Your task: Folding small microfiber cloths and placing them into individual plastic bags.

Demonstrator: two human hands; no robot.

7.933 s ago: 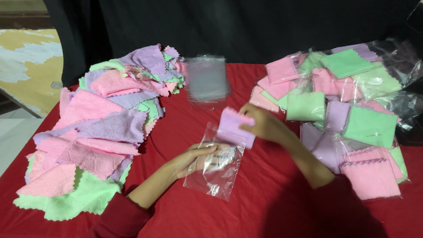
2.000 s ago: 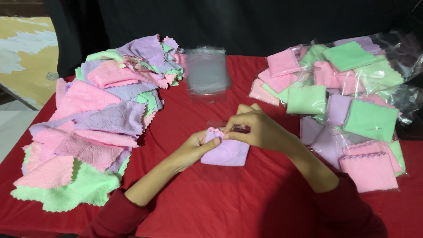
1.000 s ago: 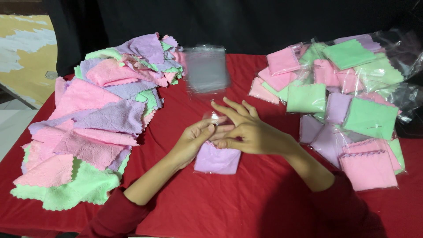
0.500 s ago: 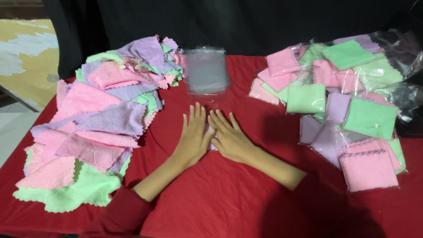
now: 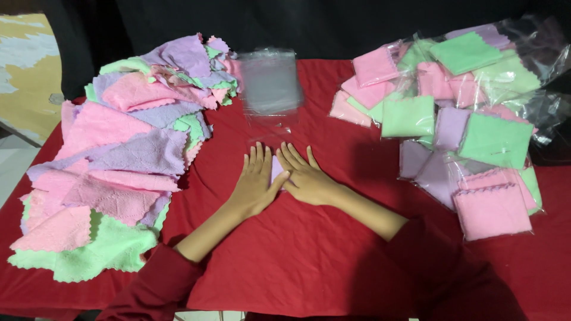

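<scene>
Both hands, left hand and right hand, press flat-fingered on a bagged lilac cloth.

A table under a red cloth carries loose pastel cloths at left, clear empty bags at the back, bagged cloths at right — and a lilac bagged cloth under both flat hands.

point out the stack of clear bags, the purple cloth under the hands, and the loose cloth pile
stack of clear bags (image 5: 270, 83), head view, middle of the top bag.
purple cloth (image 5: 277, 170), head view, strip showing between the hands.
loose cloth pile (image 5: 128, 154), head view, a purple cloth mid-pile.
</scene>
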